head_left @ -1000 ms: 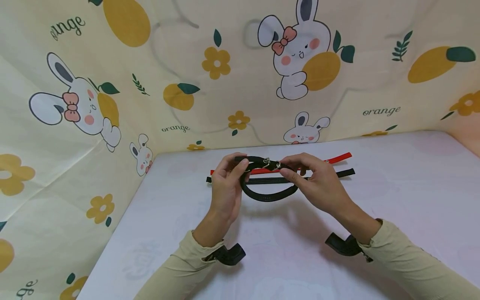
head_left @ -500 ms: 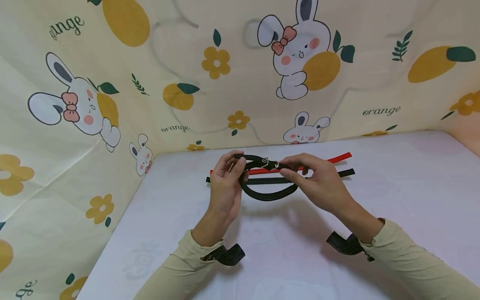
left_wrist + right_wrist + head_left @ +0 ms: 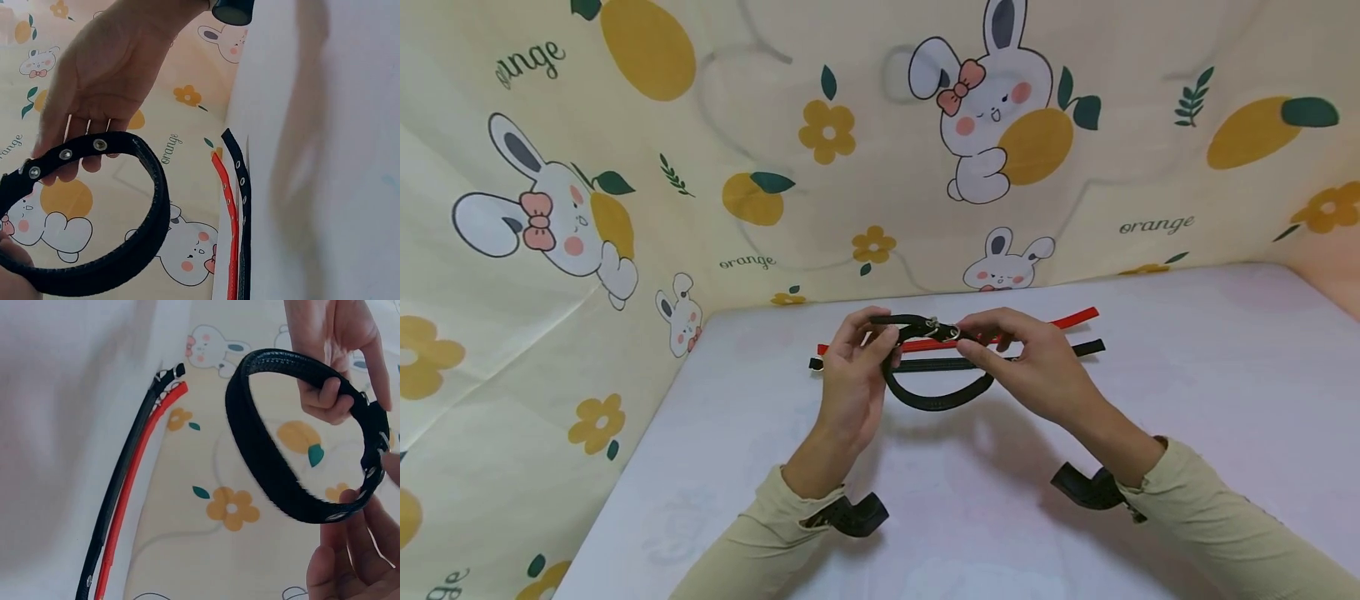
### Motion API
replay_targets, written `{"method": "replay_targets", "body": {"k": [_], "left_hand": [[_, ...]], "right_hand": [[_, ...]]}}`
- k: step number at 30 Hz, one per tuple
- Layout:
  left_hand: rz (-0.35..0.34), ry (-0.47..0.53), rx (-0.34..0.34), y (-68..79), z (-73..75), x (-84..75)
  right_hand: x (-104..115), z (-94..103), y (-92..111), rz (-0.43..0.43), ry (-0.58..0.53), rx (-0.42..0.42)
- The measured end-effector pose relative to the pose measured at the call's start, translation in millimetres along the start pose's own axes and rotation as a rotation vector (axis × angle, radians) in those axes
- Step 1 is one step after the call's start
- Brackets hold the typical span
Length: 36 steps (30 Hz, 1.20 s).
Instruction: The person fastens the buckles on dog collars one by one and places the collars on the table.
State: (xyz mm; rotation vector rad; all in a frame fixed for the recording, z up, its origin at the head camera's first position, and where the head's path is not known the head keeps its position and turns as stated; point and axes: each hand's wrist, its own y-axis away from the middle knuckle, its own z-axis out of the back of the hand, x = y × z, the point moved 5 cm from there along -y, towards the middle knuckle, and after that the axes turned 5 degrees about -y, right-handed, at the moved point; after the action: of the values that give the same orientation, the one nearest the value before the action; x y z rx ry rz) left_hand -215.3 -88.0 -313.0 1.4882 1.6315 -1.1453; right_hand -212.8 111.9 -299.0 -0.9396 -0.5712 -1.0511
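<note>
A black collar [image 3: 934,403] with a metal buckle [image 3: 932,325] and ring is held up above the table, closed into a loop. My left hand [image 3: 856,375] grips its left side between thumb and fingers. With thumb and forefinger my right hand [image 3: 1037,362] pinches the band just right of the buckle. Metal-rimmed holes line part of the collar [image 3: 161,200] in the left wrist view. In the right wrist view the inner face of the collar [image 3: 262,459] looks dark and fuzzy, and fingers of both hands touch the band.
Behind the hands, a red strap [image 3: 1077,318] and a black strap [image 3: 1090,347] lie side by side on the white table [image 3: 745,433]. Both have metal-rimmed holes. A printed cloth [image 3: 820,192] with rabbits and oranges rises at the back and left.
Both hands keep their hold on the collar with barely any movement. The whole head view has shifted slightly.
</note>
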Motion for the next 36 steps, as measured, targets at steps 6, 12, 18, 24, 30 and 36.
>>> {"method": "replay_targets", "body": {"k": [6, 12, 18, 24, 30, 36], "left_hand": [[0.022, -0.122, 0.077, 0.5, -4.4, 3.2], [0.040, -0.192, 0.098, 0.6, -4.6, 6.2], [0.138, -0.233, 0.067, -2.1, -1.4, 14.6], [0.158, -0.239, 0.030, -3.4, 1.1, 15.6], [0.151, -0.272, -0.006, -1.2, 4.5, 12.7], [0.144, -0.279, -0.010, -0.6, 5.0, 11.3]], "right_hand": [[2.2, -3.4, -1.5, -0.010, -0.011, 0.051], [2.1, -3.5, 0.0, 0.017, -0.024, 0.030], [1.0, 0.2, 0.7, 0.016, -0.033, 0.000], [1.0, 0.3, -0.8, -0.015, -0.044, 0.019], [1.9, -2.1, -0.6, -0.029, -0.057, 0.045], [2.8, -3.0, -0.7, -0.031, -0.052, 0.054]]}}
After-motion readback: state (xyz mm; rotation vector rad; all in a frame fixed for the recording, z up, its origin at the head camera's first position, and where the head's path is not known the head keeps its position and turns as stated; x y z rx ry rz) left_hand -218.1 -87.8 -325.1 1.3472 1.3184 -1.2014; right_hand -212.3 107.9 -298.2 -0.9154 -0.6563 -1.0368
